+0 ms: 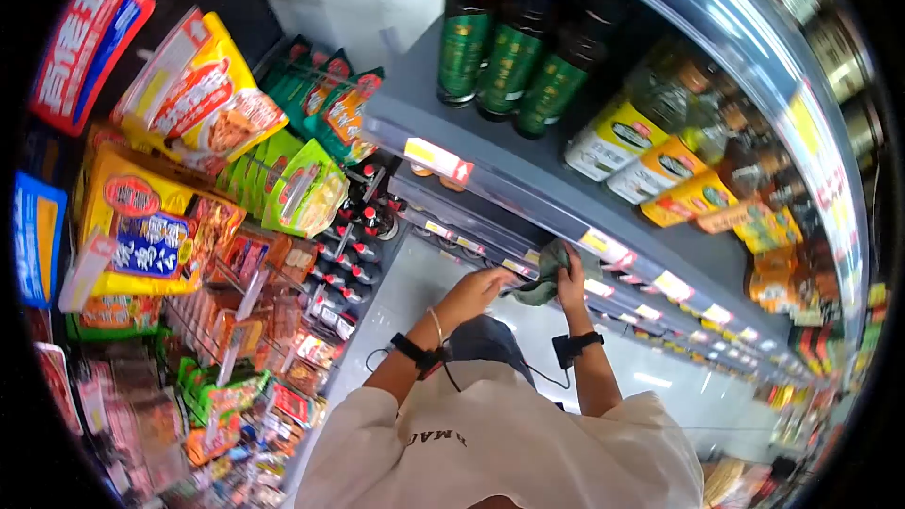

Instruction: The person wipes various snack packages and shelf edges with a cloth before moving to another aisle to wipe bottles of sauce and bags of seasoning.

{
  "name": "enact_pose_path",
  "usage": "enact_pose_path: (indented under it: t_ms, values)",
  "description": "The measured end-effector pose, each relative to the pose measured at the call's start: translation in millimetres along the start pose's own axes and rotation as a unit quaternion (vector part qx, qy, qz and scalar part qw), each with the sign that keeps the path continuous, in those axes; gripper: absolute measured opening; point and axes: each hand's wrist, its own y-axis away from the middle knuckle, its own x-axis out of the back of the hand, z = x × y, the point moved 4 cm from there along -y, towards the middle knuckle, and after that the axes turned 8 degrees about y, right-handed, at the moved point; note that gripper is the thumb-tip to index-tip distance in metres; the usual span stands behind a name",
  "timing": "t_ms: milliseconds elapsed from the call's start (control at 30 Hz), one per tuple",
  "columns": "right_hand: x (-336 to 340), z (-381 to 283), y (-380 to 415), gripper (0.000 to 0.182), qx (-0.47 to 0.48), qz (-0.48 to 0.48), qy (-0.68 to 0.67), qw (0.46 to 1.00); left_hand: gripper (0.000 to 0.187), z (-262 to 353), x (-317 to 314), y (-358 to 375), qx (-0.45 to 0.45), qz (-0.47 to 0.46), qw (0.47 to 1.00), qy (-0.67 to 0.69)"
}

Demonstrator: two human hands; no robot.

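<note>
A grey-green cloth [537,290] is bunched up in front of the shelf's lower price rails. My right hand [571,285] is closed around its right side, with the thumb and fingers partly hidden by the folds. My left hand [479,290] is at the cloth's left end, its fingers drawn together on the edge. Both wrists wear black straps, and a thin bracelet circles the left one.
Dark green-labelled bottles [516,66] and yellow-labelled oil bottles [617,137] stand on the grey shelf [528,155] ahead. At left hang seasoning packets [141,226], above several dark-capped bottles [344,269]. Pale floor [415,273] shows below.
</note>
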Motion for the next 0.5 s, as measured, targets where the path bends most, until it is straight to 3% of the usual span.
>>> enact_pose_path:
  t_ms: [67,100,133,200,267,300,333,400,500]
  values:
    - [-4.6,24.3,-27.0,0.039,0.111,-0.096,0.247,0.958,0.017,-15.1,13.7,-9.9,-0.018,0.069,0.997,-0.021]
    - [-3.7,29.1,-27.0,0.036,0.101,-0.098,0.241,0.960,0.017,-17.8,18.2,-12.2,-0.033,0.067,0.996,-0.056]
    - [-4.8,4.6,-28.2,0.034,0.126,-0.131,0.369,0.911,0.017,-30.9,27.0,-1.6,-0.035,0.093,0.991,-0.088]
    - [-18.0,6.2,-30.0,0.043,0.139,-0.148,0.324,0.924,0.016,-67.0,49.4,17.3,-0.037,0.133,0.990,-0.043]
    - [-22.8,21.2,-28.7,0.038,0.150,-0.137,0.329,0.922,0.016,-106.7,58.1,43.3,0.025,0.166,0.985,0.043]
    - [-36.5,35.7,-26.8,0.037,0.163,-0.126,0.352,0.913,0.016,-156.3,64.6,77.1,0.070,0.226,0.972,0.010]
    - [-32.6,29.0,-25.3,0.037,0.169,-0.097,0.379,0.905,0.016,-167.6,63.9,96.2,0.071,0.227,0.971,0.012]
    - [-33.5,57.3,-12.2,0.036,0.218,0.029,0.393,0.893,0.016,-222.7,73.1,128.7,0.126,0.276,0.946,-0.117]
    - [-28.3,114.8,-9.9,0.035,0.258,0.103,0.471,0.837,0.015,-273.8,62.9,155.5,0.082,0.295,0.943,-0.126]
